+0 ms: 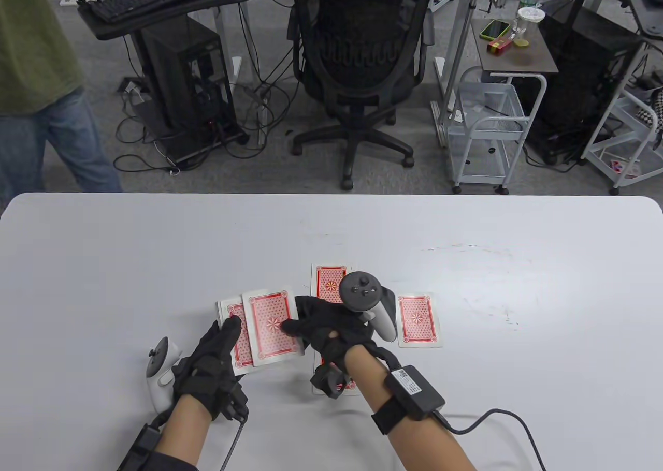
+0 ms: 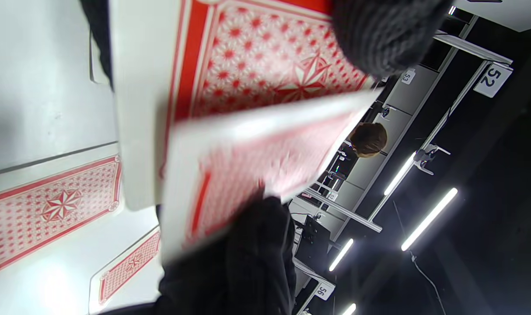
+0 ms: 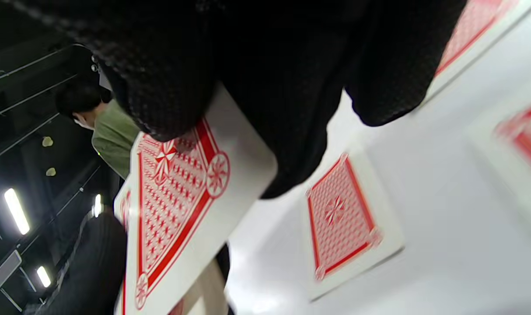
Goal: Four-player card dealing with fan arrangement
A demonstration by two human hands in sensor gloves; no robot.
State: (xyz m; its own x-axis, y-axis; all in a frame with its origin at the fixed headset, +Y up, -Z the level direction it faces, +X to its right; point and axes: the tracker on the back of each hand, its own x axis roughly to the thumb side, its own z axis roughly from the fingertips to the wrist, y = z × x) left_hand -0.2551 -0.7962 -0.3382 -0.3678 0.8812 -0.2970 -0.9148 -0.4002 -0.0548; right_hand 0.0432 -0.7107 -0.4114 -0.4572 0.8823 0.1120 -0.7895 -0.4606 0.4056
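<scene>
My left hand holds a small deck of red-backed cards just above the white table. My right hand pinches the top card, which is slid to the right off the deck. In the right wrist view the pinched card hangs from my fingers. In the left wrist view the same card is blurred over the deck. Single cards lie face down on the table: one beyond my right hand, one to its right, one partly under my right wrist.
The table's far edge faces an office chair, a white cart and a standing person. A cable runs from my right wrist across the table's near right.
</scene>
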